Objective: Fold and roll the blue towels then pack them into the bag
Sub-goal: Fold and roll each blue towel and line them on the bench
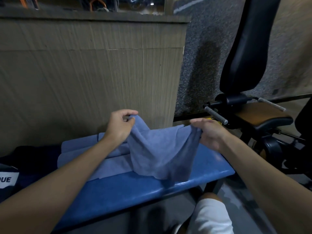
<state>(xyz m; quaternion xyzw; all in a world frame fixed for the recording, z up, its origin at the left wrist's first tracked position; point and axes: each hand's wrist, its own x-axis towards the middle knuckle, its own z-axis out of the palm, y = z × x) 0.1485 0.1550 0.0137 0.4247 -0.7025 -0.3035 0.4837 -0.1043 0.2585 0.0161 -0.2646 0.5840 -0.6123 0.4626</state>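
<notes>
Above the blue padded counter, a blue towel hangs stretched between the two hands, and its loose lower part sags onto the counter's top close to the near edge. The left hand pinches one upper corner of the towel between thumb and curled fingers and holds it a little higher than the other corner. The right hand grips that opposite corner with its fingers curled over the bunched edge. More blue towels lie flat in overlapping layers on the counter's far left part, partly hidden under the left forearm. At the counter's left end sits a dark bag bearing a white label with letters ending in "UE"; whether it rests on the counter cannot be told. Behind the counter stands a wood-grain panel. To the counter's right is a black gym machine with a padded back and seat. Below the counter's near edge a knee in white shorts shows.
</notes>
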